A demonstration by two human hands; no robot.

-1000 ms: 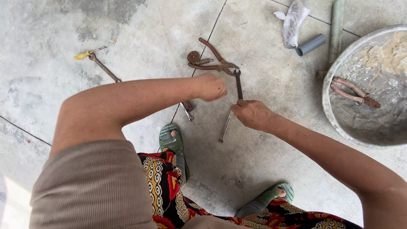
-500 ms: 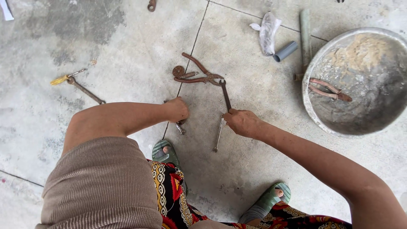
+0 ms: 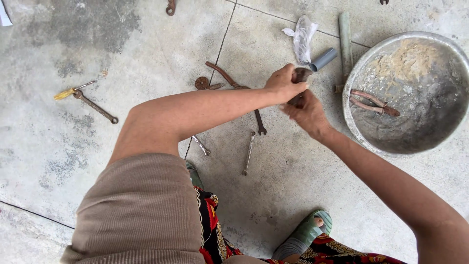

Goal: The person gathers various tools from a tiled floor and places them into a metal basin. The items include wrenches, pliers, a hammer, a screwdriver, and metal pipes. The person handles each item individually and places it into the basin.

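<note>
both hands meet over the concrete floor (image 3: 97, 44), just left of the metal basin (image 3: 454, 49). the left hand (image 3: 284, 82) has its fingers curled around a small dark rusty piece (image 3: 300, 75), which sticks out past the fingertips toward the basin. the right hand (image 3: 307, 111) sits just near of it, touching the same piece from below with fingers bent; how firmly it grips i cannot tell, since the left hand covers part of it.

on the floor under the left forearm lie rusty pliers (image 3: 222, 76), a dark wrench (image 3: 260, 122), a silver wrench (image 3: 248, 152) and a short bolt (image 3: 201, 145). far left lies a long spanner (image 3: 95, 106) beside a yellow-handled tool (image 3: 66, 93).

beyond the hands are a clear plastic bag (image 3: 303, 36), a grey pipe stub (image 3: 323, 59) and a greenish pipe (image 3: 345, 34). the basin holds pale dried residue and another rusty pair of pliers (image 3: 373, 101).

near the bottom edge, a green sandal (image 3: 305, 234) shows on the right foot, beside a patterned red and black skirt (image 3: 210, 230).
</note>
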